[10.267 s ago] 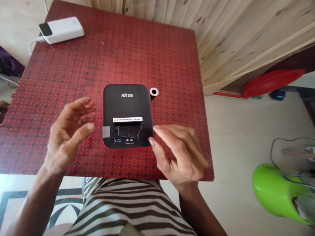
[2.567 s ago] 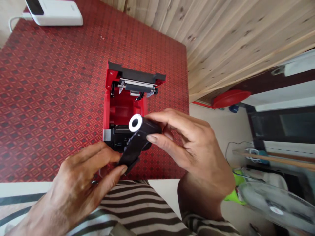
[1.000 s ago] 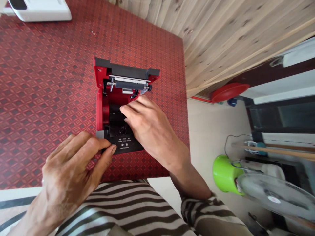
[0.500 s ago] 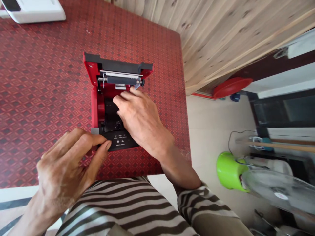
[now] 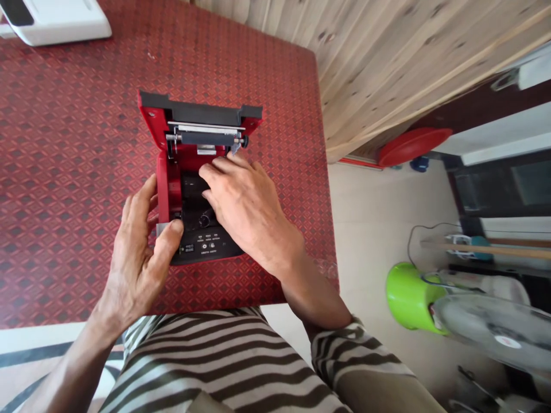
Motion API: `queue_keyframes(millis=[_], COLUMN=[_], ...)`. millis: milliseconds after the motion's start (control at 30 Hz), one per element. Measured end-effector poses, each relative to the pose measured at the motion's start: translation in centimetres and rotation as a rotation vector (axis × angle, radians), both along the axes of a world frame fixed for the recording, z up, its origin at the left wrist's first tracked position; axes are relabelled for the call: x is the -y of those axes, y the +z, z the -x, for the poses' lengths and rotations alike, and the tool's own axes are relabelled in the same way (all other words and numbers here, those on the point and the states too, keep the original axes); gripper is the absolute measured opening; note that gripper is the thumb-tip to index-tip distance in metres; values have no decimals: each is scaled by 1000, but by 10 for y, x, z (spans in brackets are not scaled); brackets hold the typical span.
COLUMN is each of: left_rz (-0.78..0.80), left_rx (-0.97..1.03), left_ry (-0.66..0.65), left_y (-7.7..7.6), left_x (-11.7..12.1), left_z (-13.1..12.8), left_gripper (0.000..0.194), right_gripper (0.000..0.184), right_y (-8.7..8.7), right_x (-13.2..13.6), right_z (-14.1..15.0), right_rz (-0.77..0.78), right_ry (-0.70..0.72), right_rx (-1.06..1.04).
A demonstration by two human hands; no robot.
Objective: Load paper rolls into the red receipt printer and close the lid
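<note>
A red and black thermal printer [image 5: 162,189] sits on the table with its lid [image 5: 202,112] raised. Under the lid runs a dark roller [image 5: 206,139], and the black inner bay lies exposed below it. My left hand [image 5: 142,246] grips the printer's left side, thumb on top by the grey corner piece [image 5: 162,228] and fingers along the outer wall. Over the right part of the bay, my right hand [image 5: 247,206] is bent with its fingers curled inward; its fingertips and whatever they hold are hidden. Printed icons mark the black front panel [image 5: 209,244].
The printer rests on a red patterned table [image 5: 86,189]. A white device [image 5: 64,23] stands at its far left corner. Wooden planks [image 5: 387,51] border the table's back right. On the floor to the right are a green bucket [image 5: 408,298], a red basin [image 5: 413,146] and a fan [image 5: 503,332].
My left hand has moved from the front panel's left corner up to the printer's left side and now clasps it. My right hand stays nearly in place. The printer appears slightly further left.
</note>
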State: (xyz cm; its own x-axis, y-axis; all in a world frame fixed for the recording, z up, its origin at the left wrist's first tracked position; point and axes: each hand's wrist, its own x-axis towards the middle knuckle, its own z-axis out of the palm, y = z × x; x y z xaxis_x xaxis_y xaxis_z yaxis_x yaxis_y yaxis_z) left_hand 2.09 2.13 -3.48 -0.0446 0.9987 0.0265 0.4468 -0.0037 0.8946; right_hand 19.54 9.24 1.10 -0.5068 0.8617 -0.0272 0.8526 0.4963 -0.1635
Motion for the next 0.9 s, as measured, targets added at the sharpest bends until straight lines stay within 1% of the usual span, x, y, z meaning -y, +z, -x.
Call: queue_keyframes(millis=[133,333,400,500,733,900], left_rz=[47,79,88,59,39,72], left_rx=[53,81,88,70,33,29], left_ry=[-43,-84,-114,-157,-141,-141], left_y=[3,3,3,1,-3,-3], left_x=[-1,-8,-11,-15,-15,-13], left_z=[0,6,9,11,9,12], left_gripper=[67,70,71,69,69,68], right_gripper=[24,26,28,27,25,20], right_y=[2,6,8,11,12,12], right_x=[3,4,3,1,-5,2], right_z=[-2,-3,-1,3,6,-3], right_rz=[21,52,83,115,130,67], right_ry=[-22,-21,-41,-95,-131,-105], right_rx=[12,8,37,91,145,42])
